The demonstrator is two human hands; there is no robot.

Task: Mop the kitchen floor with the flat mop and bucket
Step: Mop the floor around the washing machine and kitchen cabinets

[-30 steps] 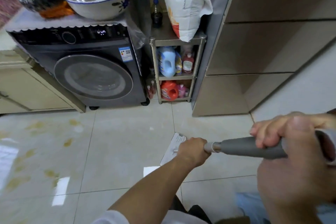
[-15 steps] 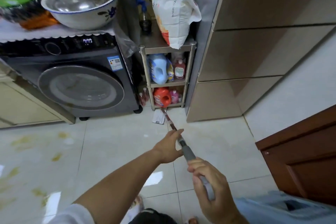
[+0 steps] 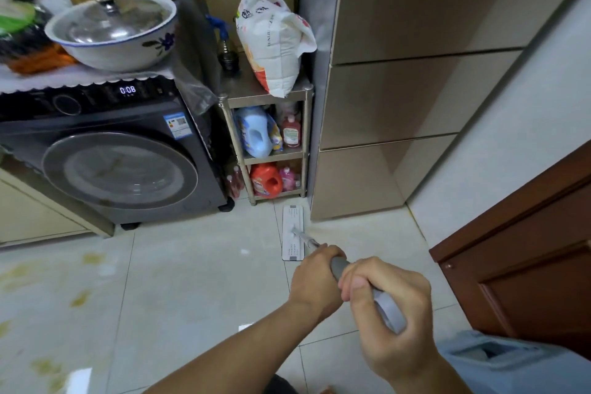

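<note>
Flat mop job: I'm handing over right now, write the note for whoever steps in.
Left hand: grips the grey mop handle at its lower end.
Right hand: grips the same handle just above.
Mop head: flat on the floor, lengthwise beside the fridge base, just in front of the metal shelf rack.
Bucket: not in view.
Left to do: yellowish stains on the tiles at the left, in front of the washing machine. How much floor is already mopped cannot be told.

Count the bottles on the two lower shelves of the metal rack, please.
4 clearly: a blue bottle and a red-capped bottle on the upper of those shelves, an orange bottle and a pink bottle on the lower. More may hide behind.
</note>
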